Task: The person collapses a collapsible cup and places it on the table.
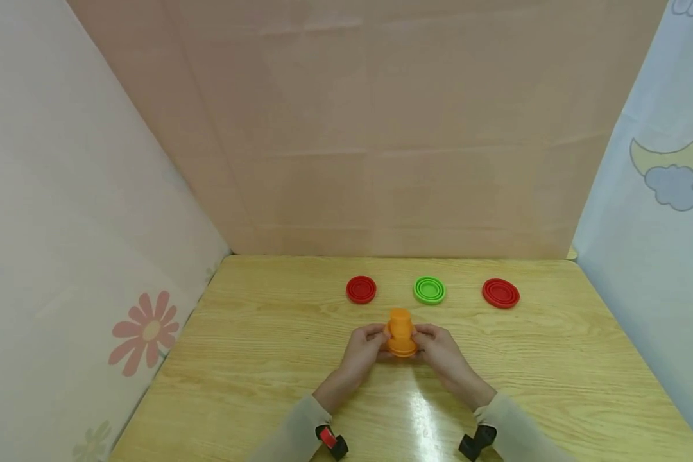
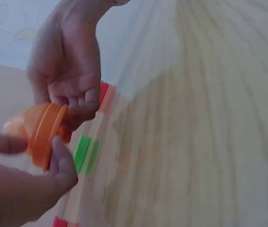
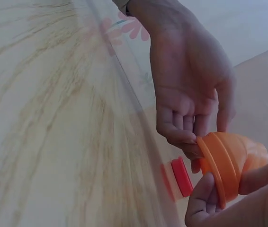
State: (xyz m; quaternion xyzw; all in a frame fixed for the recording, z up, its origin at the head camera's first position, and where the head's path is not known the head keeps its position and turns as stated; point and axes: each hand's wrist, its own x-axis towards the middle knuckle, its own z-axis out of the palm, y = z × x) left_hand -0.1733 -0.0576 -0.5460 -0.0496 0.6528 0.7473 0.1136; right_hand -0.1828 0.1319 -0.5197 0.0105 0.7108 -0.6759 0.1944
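Observation:
An orange collapsible cup point(image 1: 401, 330) is held between both hands over the middle of the table. Its ringed wall is drawn out, with the narrow end pointing away and the wide rim toward the person. On one side the left hand point(image 1: 362, 351) pinches it, thumb on the wall and fingers at the rim. From the other side the right hand point(image 1: 442, 357) grips it the same way. Both wrist views show the rim point(image 2: 54, 137) with fingertips right at its edge. The cup's inside is hidden.
Beyond the hands lie three flat, folded collapsible cups in a row: a red one point(image 1: 360, 290) at left, a green one point(image 1: 429, 290) in the middle, another red one point(image 1: 500, 293) at right. The wooden table point(image 1: 254, 333) meets a plain backdrop and patterned side sheets.

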